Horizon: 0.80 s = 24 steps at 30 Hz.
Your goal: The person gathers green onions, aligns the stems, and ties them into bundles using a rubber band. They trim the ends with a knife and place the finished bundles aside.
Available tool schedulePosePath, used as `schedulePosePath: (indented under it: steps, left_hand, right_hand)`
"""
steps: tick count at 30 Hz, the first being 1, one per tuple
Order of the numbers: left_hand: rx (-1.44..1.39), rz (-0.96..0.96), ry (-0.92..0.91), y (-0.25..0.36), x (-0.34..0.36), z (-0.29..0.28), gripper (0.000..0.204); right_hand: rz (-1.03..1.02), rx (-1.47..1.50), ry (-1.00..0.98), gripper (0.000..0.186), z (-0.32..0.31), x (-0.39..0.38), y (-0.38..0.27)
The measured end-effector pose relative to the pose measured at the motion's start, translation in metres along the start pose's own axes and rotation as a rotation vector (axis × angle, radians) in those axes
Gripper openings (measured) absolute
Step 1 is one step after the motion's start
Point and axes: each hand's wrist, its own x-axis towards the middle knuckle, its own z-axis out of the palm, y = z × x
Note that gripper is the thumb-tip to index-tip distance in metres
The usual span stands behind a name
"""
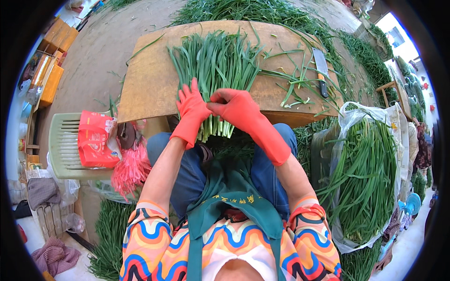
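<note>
A thick bunch of garlic chives (220, 63) lies on the wooden table, its leaves pointing away from me and its pale cut stems sticking out past the near edge. My left hand (191, 107), in a red rubber glove, rests on the left side of the bunch with its fingers stretched out. Gloved the same way, my right hand (236, 108) is over the stems, its fingers curled and pinched close to the left hand. Whatever is in that pinch is too small or hidden to name.
A cleaver (320, 68) lies among loose chives at the table's (149, 82) right. Left is a pale green stool (65, 145) with a red package (95, 139) and pink plastic strands (130, 171). A clear bag of chives (368, 173) stands right; more chives (262, 11) are heaped beyond.
</note>
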Motion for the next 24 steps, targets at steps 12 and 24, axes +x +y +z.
schedulePosePath:
  steps: [12, 24]
  left_hand:
    - [-0.989, 0.165, -0.016, -0.044, 0.007, -0.011, 0.098]
    - [-1.16, 0.275, -0.1, -0.053, 0.008, -0.012, 0.092]
  right_hand:
    - [0.331, -0.113, -0.306, 0.024, 0.001, 0.007, 0.018]
    - [-0.22, -0.936, -0.26, 0.022, 0.048, 0.018, 0.033]
